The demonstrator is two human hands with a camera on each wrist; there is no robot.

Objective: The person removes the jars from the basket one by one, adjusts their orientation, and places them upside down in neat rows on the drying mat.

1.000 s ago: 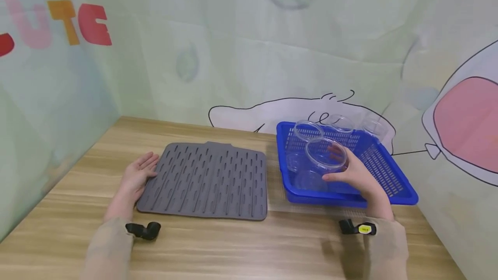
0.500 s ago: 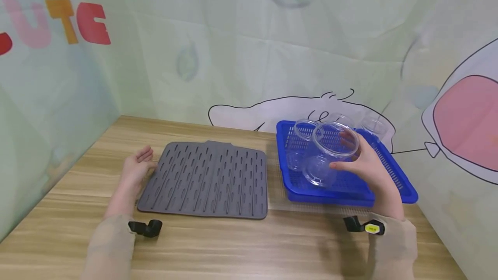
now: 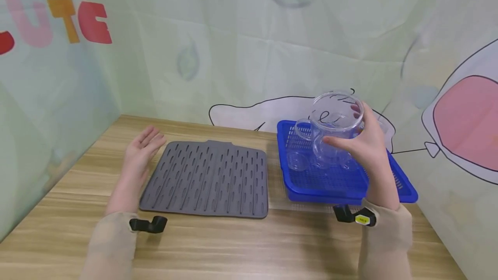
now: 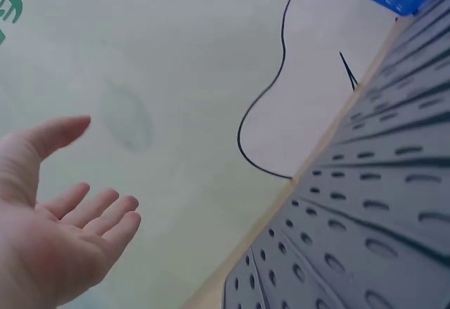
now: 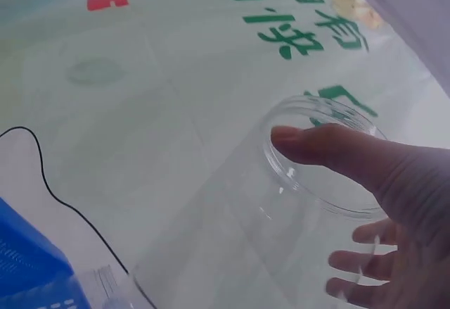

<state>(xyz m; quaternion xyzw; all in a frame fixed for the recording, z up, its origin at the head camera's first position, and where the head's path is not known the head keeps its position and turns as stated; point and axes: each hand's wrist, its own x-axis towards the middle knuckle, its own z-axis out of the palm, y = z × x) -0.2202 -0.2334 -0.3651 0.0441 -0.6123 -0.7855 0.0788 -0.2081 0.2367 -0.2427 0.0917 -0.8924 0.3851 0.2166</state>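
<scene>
My right hand (image 3: 363, 144) grips a clear plastic cup (image 3: 330, 135) near its rim, the thumb on the near side and the fingers round the far side. The cup is raised above the blue basket (image 3: 327, 197) and overlaps its back part in the head view. Up close in the right wrist view, the see-through cup (image 5: 232, 231) shows a ridged rim under the thumb. My left hand (image 3: 142, 152) is off the table with fingers extended, holding nothing. It hovers beside the left edge of a grey slotted drying mat (image 3: 206, 180).
Several other clear cups (image 3: 298, 161) stand in the basket, partly hidden behind the held one. The wood-grain table (image 3: 233, 249) meets a printed cloth wall (image 3: 233, 55) at the back and sides. Basket and mat sit side by side with a narrow gap.
My right hand has lifted the cup up out of the basket, higher and further back than before. My left hand has come off the mat's left edge and moved up slightly.
</scene>
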